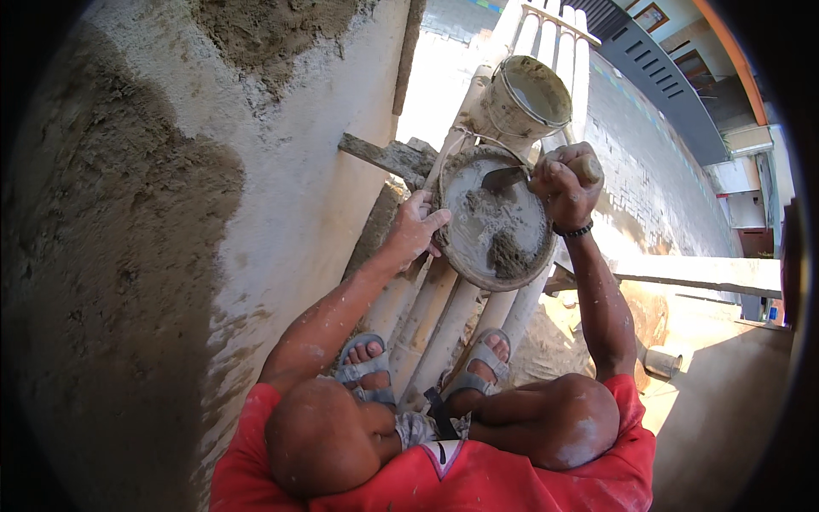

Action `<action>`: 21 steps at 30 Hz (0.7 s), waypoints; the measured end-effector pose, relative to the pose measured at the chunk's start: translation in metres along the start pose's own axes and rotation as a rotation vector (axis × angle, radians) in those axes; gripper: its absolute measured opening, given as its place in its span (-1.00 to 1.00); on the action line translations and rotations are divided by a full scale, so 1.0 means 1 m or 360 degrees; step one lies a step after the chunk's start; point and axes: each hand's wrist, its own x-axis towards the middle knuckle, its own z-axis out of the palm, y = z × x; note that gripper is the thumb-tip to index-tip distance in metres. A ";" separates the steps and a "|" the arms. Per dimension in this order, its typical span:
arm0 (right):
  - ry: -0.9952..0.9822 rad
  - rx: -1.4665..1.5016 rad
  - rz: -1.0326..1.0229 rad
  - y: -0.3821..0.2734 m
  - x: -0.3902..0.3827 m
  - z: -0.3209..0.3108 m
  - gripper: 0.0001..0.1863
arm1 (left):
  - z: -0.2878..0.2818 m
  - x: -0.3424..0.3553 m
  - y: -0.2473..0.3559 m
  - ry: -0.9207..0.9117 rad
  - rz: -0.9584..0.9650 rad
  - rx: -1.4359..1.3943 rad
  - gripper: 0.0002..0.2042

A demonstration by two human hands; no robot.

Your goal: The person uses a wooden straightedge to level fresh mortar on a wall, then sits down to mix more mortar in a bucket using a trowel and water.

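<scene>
My right hand (565,189) is closed round the stubby handle of a trowel (503,178). Its dark blade dips into wet grey mortar (482,224) inside a round bucket (480,279). My left hand (418,225) grips the near-left side of that bucket, thumb over the rim and some fingers hidden behind the wall. Thicker lumps of mortar lie in the watery mix. Just beyond, touching or almost touching, stands a second mortar-stained bucket (512,119) with greyish liquid in it.
Both buckets stand on bamboo poles (437,324) laid side by side, where my sandalled feet also rest. A wall (290,179), partly covered with wet plaster (128,213), rises at my left. A mortar-crusted board (388,158) juts from beside it. Paving (657,162) lies below, at right.
</scene>
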 end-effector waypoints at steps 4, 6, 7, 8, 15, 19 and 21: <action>0.0123 -0.0345 0.0395 0.065 -0.022 -0.015 -0.85 | 0.004 0.004 0.000 0.0021 0.0004 0.0025 -0.58; -0.0042 -0.0515 0.0364 0.049 -0.031 -0.009 -0.85 | 0.003 0.003 0.001 0.0034 -0.0011 0.0027 -0.57; -0.0122 -0.0612 0.0256 0.046 -0.036 -0.009 -0.84 | 0.003 0.002 0.000 0.0058 -0.0021 0.0030 -0.57; -0.0205 -0.0703 0.0143 0.044 -0.037 -0.008 -0.84 | 0.002 0.002 0.001 0.0090 -0.0026 0.0035 -0.57; -0.0175 0.0069 0.0299 -0.035 -0.017 0.021 -0.79 | -0.001 0.003 0.000 0.0015 0.0009 0.0050 -0.57; -0.0213 0.0167 0.0041 -0.016 0.008 0.008 -0.78 | 0.001 0.002 0.002 0.0013 -0.0007 0.0030 -0.56; -0.0121 0.0040 0.0038 0.016 0.012 0.006 -0.81 | 0.002 0.002 0.003 0.0022 -0.0007 0.0025 -0.56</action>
